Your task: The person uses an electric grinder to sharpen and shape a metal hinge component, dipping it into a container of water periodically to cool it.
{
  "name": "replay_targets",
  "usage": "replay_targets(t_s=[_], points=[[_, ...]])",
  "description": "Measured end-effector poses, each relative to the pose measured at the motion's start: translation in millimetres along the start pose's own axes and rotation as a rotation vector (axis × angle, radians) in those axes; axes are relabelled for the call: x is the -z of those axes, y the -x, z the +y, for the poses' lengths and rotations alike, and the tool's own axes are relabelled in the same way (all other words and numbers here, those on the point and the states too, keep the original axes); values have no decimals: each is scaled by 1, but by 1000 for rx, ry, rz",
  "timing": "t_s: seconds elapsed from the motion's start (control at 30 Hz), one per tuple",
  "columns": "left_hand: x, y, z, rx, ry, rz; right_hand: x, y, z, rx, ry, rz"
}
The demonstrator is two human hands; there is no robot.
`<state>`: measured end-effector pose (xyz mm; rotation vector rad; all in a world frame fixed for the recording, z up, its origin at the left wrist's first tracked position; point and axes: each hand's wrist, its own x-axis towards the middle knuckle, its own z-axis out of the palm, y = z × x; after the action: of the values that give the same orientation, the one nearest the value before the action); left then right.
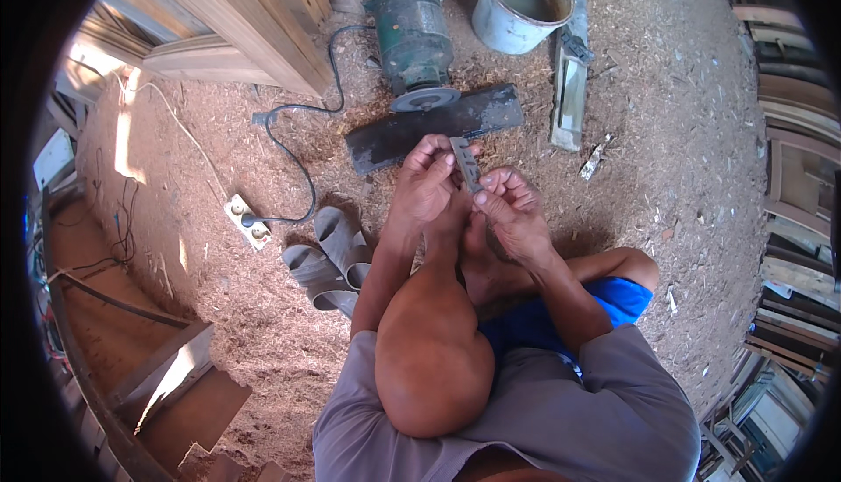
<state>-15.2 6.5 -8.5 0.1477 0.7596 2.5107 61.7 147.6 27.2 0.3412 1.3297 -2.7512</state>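
Observation:
A narrow grey metal plate with dark notches or holes along it is held up in front of me, over my bare feet. My left hand pinches its far end between thumb and fingers. Its near end is gripped by my right hand, thumb on top. Just beyond my hands stands a green bench grinder, its grey disc wheel facing me. Below the wheel lies a dark, worn board. The plate is apart from the wheel. Too small to tell is the plate's exact kind.
A white bucket of murky liquid stands right of the grinder, by a long wooden plank. A black cord runs to a power strip at left. Grey sandals lie beside my leg. Stacked wooden frames line the right.

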Motion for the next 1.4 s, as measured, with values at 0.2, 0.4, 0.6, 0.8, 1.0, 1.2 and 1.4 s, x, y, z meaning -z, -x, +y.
replay_targets(t_s=[0.2,0.4,0.6,0.8,1.0,1.2,1.4], points=[[27,1,-10,25,63,213,2,-24,3,-68,-41,148],[69,-4,-18,46,-180,466,41,-72,42,-29,323,185],[89,-14,-8,96,-413,575,51,-104,58,-96,441,179],[108,-28,1,127,-729,596,53,-134,74,-130,636,163],[124,-43,9,167,-810,633,47,-156,85,-95,807,199],[130,-53,8,155,-764,657,42,-163,80,-122,742,234],[128,-55,8,193,-769,683,46,-164,92,-25,659,256]])
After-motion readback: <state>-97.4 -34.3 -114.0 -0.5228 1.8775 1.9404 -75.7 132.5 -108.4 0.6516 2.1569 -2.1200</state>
